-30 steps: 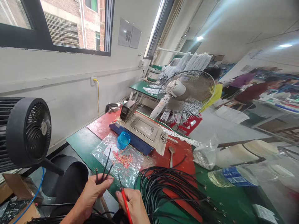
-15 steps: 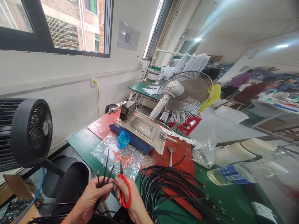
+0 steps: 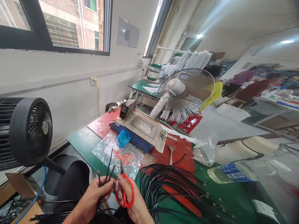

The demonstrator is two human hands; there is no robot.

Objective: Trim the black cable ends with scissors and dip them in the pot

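My left hand (image 3: pixel 93 197) is closed round a bunch of thin black cables (image 3: pixel 107 168) whose cut ends stick up past my fingers. My right hand (image 3: pixel 132 203) grips small red-handled scissors (image 3: pixel 126 189), blades pointing up, right beside the cable ends. Both hands touch at the bottom of the view, over the near edge of the green workbench (image 3: pixel 81 143). A large coil of black cable (image 3: pixel 170 186) lies just right of my right hand.
A clear plastic bag with red bits (image 3: pixel 119 155), a blue cup (image 3: pixel 123 138) and a flat metal machine (image 3: pixel 142 127) sit ahead. A black fan (image 3: pixel 30 133) stands at left, a white fan (image 3: pixel 184 93) behind. A water bottle (image 3: pixel 231 174) lies right. People work in the far right background.
My right hand turned the scissors from lying along my palm to upright and brought them against the cable ends. My left hand kept its hold on the cables.
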